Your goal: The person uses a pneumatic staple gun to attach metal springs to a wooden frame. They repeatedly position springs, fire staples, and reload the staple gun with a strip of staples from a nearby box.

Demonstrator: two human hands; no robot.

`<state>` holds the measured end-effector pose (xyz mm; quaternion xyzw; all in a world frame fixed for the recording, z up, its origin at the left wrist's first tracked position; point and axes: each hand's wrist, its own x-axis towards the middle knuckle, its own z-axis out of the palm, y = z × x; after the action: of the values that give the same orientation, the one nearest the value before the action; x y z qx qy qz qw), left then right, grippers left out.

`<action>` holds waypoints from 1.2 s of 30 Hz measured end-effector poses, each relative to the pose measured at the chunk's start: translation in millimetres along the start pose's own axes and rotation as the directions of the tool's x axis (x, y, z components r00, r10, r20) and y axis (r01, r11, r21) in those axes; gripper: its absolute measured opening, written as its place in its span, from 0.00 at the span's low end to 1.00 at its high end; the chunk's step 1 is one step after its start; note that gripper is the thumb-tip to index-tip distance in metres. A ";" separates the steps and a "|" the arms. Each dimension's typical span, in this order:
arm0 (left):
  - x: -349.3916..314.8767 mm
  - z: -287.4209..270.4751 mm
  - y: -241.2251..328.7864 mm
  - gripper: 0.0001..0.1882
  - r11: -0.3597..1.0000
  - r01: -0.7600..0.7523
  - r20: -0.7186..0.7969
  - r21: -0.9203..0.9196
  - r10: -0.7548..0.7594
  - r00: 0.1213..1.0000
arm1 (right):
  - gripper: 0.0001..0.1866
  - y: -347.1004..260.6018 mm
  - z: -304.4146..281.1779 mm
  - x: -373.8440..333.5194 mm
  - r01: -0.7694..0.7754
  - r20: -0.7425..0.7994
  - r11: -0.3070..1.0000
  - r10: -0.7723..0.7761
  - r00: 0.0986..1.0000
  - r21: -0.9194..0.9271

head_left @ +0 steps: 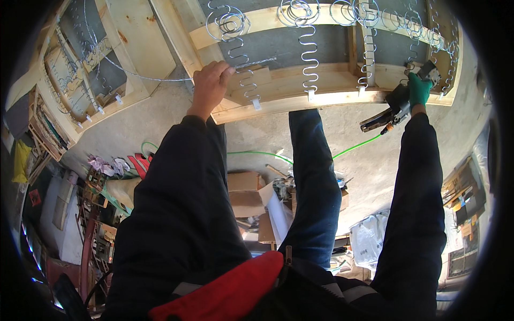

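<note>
A green glove (420, 90) goes with black sleeves (416, 176), dark trousers (315, 184) and red cloth (233, 286).

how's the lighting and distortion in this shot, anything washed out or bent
Head view: the wooden slat looks bowed, likely fisheye bending; head view: the floor at right is bright, nearly washed out; head view: the right sleeve sinks toward black, losing detail; head view: black vignetting rings the corners.

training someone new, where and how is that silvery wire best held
Probably take the silvery wire just short of the stretch poking out rightward, where the left hand holds it, from the near side, pinching across its length. It is thin and runs roughly left to right there, with a longer stretch trailing left, so a crosswise pinch should steady it.
</note>
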<state>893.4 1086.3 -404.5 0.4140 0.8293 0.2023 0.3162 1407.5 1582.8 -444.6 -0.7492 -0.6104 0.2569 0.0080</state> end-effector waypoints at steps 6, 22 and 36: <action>0.4 -1.4 5.4 0.10 0.999 0.044 0.008 -0.019 -0.043 0.999 | 0.19 -0.7 -79.7 -52.8 -0.165 0.198 0.876 0.082 0.977 0.452; -16.3 2.3 4.2 0.11 1.000 0.005 0.041 0.005 -0.005 0.999 | 0.19 -247.3 -57.6 -344.9 -0.416 0.860 0.855 -0.066 0.506 0.311; -20.5 -0.5 -10.4 0.08 1.000 -0.015 0.055 -0.001 0.015 0.998 | 0.15 -262.3 49.3 -415.0 -0.564 0.979 0.806 -0.093 0.180 0.181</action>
<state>896.6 1063.6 -403.0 0.4255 0.8170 0.1935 0.3376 1098.3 1253.5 -246.3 -0.4784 -0.2546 0.8124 -0.2153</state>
